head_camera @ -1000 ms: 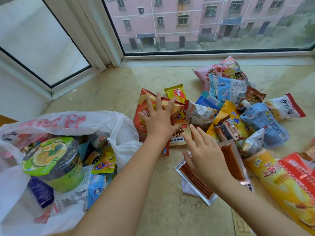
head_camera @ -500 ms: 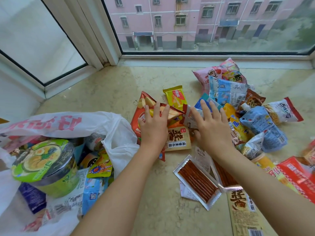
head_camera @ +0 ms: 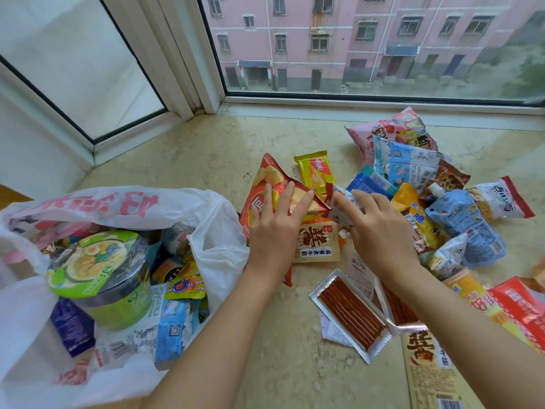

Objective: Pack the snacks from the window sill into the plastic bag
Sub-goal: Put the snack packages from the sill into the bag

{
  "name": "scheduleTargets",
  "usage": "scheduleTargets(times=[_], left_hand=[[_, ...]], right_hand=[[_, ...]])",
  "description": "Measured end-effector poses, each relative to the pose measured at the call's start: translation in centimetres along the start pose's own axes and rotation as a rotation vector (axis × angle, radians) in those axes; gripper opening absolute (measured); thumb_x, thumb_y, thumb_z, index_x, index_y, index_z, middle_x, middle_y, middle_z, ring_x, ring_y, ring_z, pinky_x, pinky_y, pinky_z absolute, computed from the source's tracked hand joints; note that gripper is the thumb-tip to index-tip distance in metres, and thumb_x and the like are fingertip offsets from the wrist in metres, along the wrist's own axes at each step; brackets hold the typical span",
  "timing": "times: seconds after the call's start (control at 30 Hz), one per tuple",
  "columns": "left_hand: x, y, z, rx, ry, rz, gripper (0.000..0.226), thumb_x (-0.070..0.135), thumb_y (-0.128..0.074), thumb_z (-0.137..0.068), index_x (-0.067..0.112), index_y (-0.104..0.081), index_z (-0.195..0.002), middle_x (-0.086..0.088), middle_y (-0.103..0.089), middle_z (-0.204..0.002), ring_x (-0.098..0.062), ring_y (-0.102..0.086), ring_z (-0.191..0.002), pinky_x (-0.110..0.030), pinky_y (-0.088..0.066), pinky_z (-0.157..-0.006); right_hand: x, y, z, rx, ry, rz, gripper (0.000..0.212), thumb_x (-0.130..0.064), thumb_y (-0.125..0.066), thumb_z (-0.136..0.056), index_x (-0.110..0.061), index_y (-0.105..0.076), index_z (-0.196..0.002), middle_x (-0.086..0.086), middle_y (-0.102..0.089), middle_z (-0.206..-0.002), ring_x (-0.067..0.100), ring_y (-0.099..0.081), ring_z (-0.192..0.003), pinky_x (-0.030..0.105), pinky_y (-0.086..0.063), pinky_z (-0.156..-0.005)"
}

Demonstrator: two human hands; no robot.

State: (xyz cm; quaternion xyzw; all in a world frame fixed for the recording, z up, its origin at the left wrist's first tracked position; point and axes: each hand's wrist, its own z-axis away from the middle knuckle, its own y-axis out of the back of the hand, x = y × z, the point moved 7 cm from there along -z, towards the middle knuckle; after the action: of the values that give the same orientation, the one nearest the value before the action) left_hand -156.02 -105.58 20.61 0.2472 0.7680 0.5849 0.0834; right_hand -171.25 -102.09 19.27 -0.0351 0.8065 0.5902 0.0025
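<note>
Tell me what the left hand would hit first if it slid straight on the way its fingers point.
The left hand already lies on the red chip bag; past its top edge, likely the yellow wafer packet, though depth is unclear.

The right hand (head_camera: 380, 231) has moved from the stick tray (head_camera: 351, 315) up to the silver packet (head_camera: 339, 208).

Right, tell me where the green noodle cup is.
The green noodle cup sits inside the white plastic bag at the left of the head view, left of the red chip bag on the sill.
</note>
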Motion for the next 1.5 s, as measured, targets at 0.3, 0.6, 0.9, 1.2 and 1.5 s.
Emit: scheduleTargets(times=[0.3, 0.6, 0.9, 1.2, 1.5], left_hand=[[1.8, 5.9, 0.7, 0.241, -0.04, 0.28, 0.045, 0.02, -0.045, -0.098, 0.031, -0.035, -0.14, -0.003, -0.048, -0.145, -0.032, -0.045, -0.133, -0.045, -0.059, -0.077], [0.1, 18.5, 3.6, 0.473, -0.066, 0.412, 0.033, 0.02, -0.036, -0.104, 0.022, -0.044, -0.136, -0.005, -0.05, -0.142, -0.025, -0.046, -0.133, -0.038, -0.049, -0.1], [-12.3, 25.5, 10.8, 0.553, 0.184, 0.371, 0.038, 0.007, -0.048, -0.098, 0.023, -0.046, -0.133, -0.005, -0.058, -0.133, -0.015, -0.052, -0.125, -0.022, -0.038, -0.106], [-15.9, 27.3, 14.1, 0.686, 0.268, 0.345, 0.038, -0.003, -0.057, -0.093, 0.009, -0.053, -0.128, -0.011, -0.064, -0.119, -0.01, -0.055, -0.109, -0.003, -0.036, -0.093], [-16.2, 25.9, 14.1, 0.648, 0.237, 0.561, 0.039, 0.004, -0.051, -0.098, 0.019, -0.043, -0.133, -0.006, -0.057, -0.132, -0.014, -0.052, -0.126, -0.019, -0.038, -0.105]], right_hand=[[-0.7, 7.3, 0.1, 0.216, -0.047, -0.045, 0.066, 0.002, -0.071, -0.069, -0.019, -0.058, -0.13, 0.012, -0.065, -0.114, 0.037, -0.059, -0.099, 0.039, -0.051, -0.057], [-6.8, 16.1, 0.5, 0.38, -0.036, -0.236, 0.062, -0.002, -0.076, -0.069, -0.014, -0.06, -0.128, 0.01, -0.066, -0.115, 0.035, -0.057, -0.099, 0.04, -0.049, -0.065], [-22.0, 16.7, 0.3, 0.343, 0.064, -0.405, 0.057, -0.013, -0.08, -0.059, -0.017, -0.067, -0.115, 0.001, -0.068, -0.102, 0.03, -0.061, -0.084, 0.032, -0.047, -0.054], [-27.2, 6.4, 1.3, 0.007, -0.02, -0.213, 0.052, -0.022, -0.092, -0.05, -0.013, -0.069, -0.097, 0.007, -0.068, -0.098, 0.032, -0.063, -0.077, 0.032, -0.046, -0.042], [-22.8, 7.0, 1.0, 0.097, 0.045, 0.012, 0.077, -0.01, -0.079, -0.065, -0.02, -0.051, -0.136, 0.017, -0.041, -0.147, 0.042, -0.037, -0.134, 0.063, -0.022, -0.109]])
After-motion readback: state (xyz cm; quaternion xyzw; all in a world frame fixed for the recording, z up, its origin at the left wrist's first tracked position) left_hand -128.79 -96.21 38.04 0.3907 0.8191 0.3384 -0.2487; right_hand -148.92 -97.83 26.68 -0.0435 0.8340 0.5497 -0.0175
